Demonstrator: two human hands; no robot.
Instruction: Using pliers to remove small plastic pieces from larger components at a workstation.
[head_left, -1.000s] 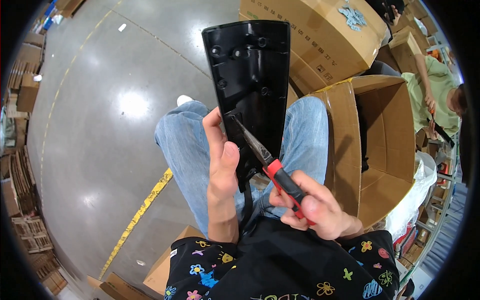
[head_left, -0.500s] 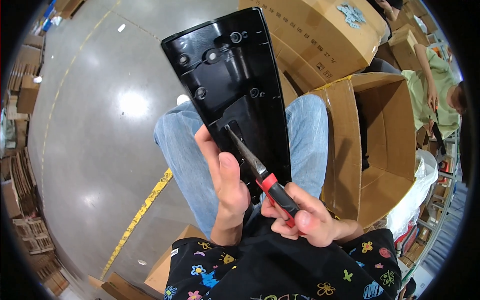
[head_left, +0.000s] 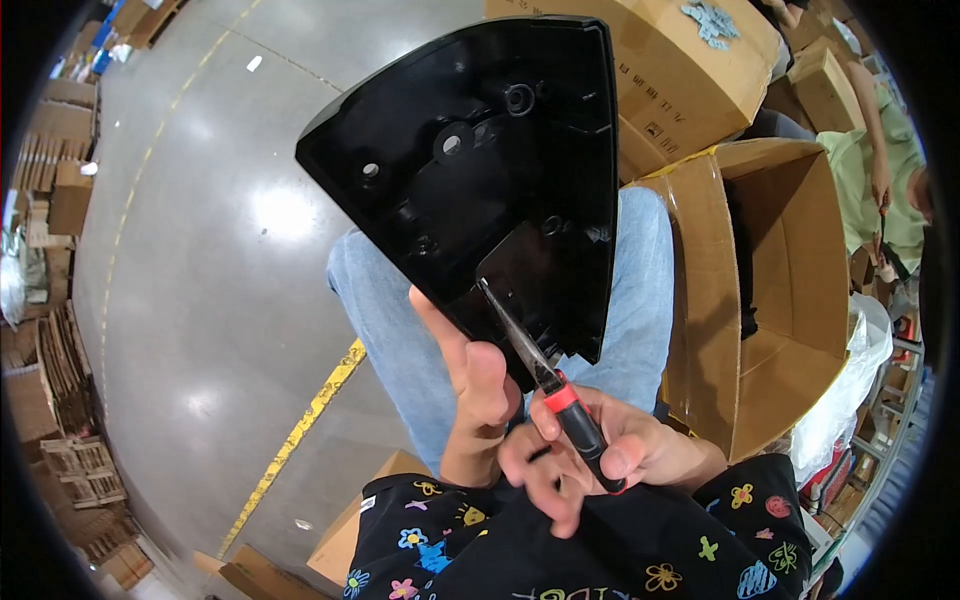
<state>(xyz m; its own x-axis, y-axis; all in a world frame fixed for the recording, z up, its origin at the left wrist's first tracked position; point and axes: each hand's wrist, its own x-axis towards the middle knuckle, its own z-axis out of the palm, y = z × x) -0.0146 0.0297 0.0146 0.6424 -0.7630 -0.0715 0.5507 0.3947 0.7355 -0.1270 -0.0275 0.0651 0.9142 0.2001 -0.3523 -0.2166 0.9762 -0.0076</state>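
A glossy black plastic housing [head_left: 450, 200], wide at its far end and narrowing toward me, is tilted up above my lap with its inner side showing. Round screw bosses and a few through holes dot that side. At its lower left edge my left hand [head_left: 475, 385] grips it, thumb in front and fingers partly hidden behind. My right hand [head_left: 590, 455] holds needle-nose pliers [head_left: 575, 425] with red and black handles, some of its fingers loosened from the grip. The tip of the pliers lies over the recessed patch near the middle of the housing.
An open cardboard box [head_left: 780, 290] with dark things inside stands by my right knee. Behind it sits a larger carton [head_left: 690, 80] with small grey-blue pieces on top. A co-worker in a light green shirt [head_left: 900, 170] is at the far right. Yellow tape [head_left: 300, 430] marks the floor at left.
The housing has tipped and turned, so its wide far end shows more fully. My right hand has loosened some fingers around the pliers, which have shifted slightly right and toward me.
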